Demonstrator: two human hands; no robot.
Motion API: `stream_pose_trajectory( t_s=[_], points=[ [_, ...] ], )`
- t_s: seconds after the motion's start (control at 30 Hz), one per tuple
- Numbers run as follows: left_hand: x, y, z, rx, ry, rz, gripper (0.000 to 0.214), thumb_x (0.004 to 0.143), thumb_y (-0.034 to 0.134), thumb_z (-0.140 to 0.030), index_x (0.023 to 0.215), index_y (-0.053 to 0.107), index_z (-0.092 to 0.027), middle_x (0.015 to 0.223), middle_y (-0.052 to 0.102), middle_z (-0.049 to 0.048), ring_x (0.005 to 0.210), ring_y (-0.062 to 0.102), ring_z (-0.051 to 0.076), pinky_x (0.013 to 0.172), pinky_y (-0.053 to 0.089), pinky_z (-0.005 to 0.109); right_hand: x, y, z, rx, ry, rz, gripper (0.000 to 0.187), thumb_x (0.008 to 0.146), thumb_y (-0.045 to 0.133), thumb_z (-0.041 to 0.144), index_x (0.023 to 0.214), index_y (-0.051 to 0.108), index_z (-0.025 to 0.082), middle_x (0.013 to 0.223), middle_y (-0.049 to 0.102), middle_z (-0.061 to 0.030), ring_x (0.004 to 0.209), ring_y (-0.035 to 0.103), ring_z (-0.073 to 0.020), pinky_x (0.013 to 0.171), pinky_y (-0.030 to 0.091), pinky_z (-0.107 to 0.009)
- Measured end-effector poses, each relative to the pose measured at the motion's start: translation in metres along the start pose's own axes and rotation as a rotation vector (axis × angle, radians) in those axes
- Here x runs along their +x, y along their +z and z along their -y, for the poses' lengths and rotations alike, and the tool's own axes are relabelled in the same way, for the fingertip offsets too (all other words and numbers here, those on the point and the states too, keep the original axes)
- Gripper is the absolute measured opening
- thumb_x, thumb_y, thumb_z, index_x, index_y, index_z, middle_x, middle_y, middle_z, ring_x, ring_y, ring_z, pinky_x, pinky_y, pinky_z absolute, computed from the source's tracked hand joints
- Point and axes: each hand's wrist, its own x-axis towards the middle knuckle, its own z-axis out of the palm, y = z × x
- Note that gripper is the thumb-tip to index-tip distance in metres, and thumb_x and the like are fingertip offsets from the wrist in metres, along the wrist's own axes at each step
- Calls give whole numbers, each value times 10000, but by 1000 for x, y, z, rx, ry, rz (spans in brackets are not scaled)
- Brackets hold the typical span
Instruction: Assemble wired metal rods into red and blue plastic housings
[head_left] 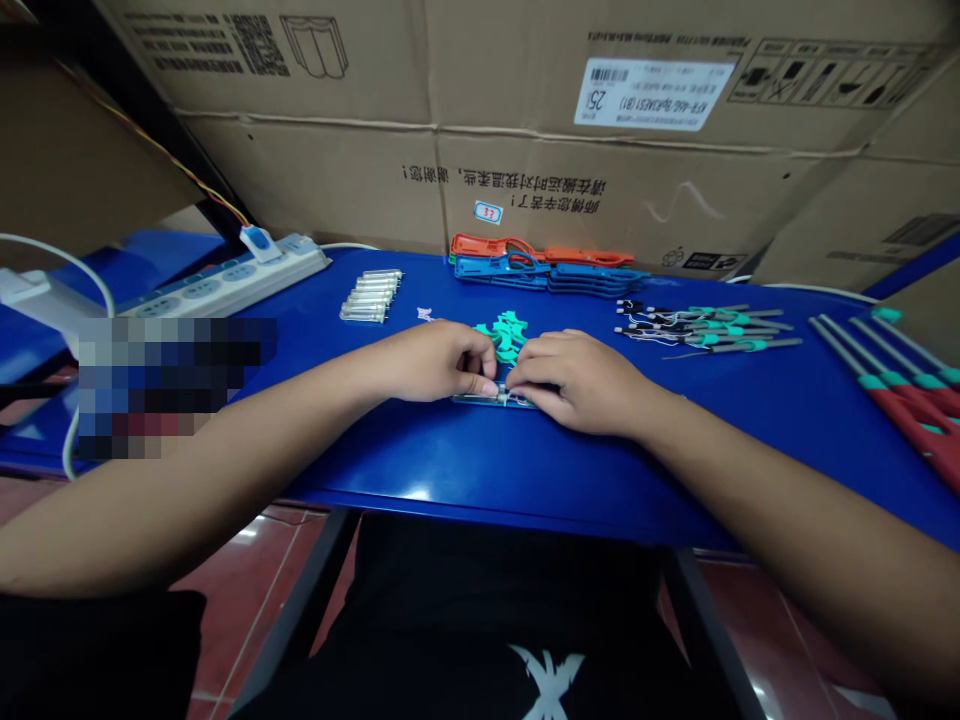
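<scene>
Two bare hands, left hand [435, 362] and right hand [577, 382], pinching a slim clear plastic strip [480, 400] on a blue workbench [480, 490], just below loose teal plastic parts [504, 335]; a too-light pinch risking a slip and scattered parts.

Teal plastic pieces [504, 335] bunched on a glossy cobalt-blue table [420, 475].
Behind them, bright orange plastic tools [540, 249] lay over vivid blue plastic tools [551, 277], and teal-banded silver rods [855, 350] ran into brick-red plastic pieces [919, 415] at the right. A white power strip [225, 285] had blue-trimmed sockets, brown cardboard cartons [600, 170] carried black print, a black shirt [480, 600] bore a jagged white mark, and the floor tiles [255, 570] showed dark red.
</scene>
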Motion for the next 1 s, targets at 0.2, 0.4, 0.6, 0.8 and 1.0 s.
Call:
stream_pose_trajectory(
  t_s=[0.2,0.4,0.6,0.8,1.0],
  points=[
    [1,-1,0,-47,-39,52,284,846,663,-429,965,680,-173,760,626,-6,650,580,116,585,402,210,-12,-9,3,-30,-40,-40,238,985,537,272,1071,752,217,1022,703,-64,918,611,-214,805,395,-361],
    [-2,-3,-1,-57,48,49,268,870,651,-401,1011,667,-173,787,634,1,667,585,120,604,424,218,-15,-7,9,-111,-92,28,273,991,514,280,1083,760,205,1077,697,-96,934,593,-235,789,406,-378],
    [-3,-3,-2,-2,289,5,170,915,624,-313,1010,707,-199,966,699,44,868,640,146,775,473,253,-16,-18,3,-38,-81,28,273,985,514,285,1116,741,207,1086,699,-89,963,614,-238,834,423,-386],
    [-3,0,-4,-45,272,-10,146,906,629,-273,985,723,-193,960,713,33,861,642,140,787,478,250,-26,-48,-20,72,188,55,222,938,551,342,912,710,189,894,706,-54,776,624,-181,707,439,-304],
    [-1,10,-8,-66,164,-84,208,847,705,-388,915,719,-193,864,684,8,787,605,134,705,443,254,-30,-50,-26,181,186,264,175,892,614,351,899,708,204,893,691,-40,768,620,-165,686,435,-278]
  ],
)
